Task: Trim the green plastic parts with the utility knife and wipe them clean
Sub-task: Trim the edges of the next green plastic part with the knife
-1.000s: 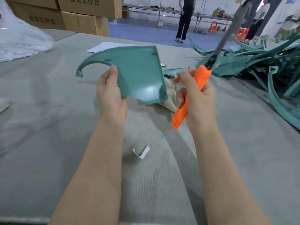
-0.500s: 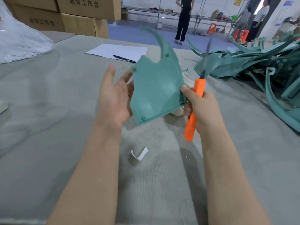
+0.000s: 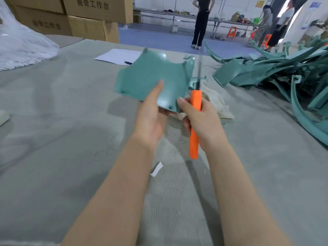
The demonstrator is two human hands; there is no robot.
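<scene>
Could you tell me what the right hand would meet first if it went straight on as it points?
Most likely the right edge of the green part in the left hand, just ahead of the right hand and its utility knife, though depth is unclear.

曲奇工作台 printed on upper cardboard box (image 3: 99, 9), same characters on lower cardboard box (image 3: 46, 23)

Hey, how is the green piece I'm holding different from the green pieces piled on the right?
The held green part is up off the table in the left hand; the piled green parts lie on it. The held green part shows a broad panel; the piled green parts include long curved strips. Both are the same teal green.
</scene>
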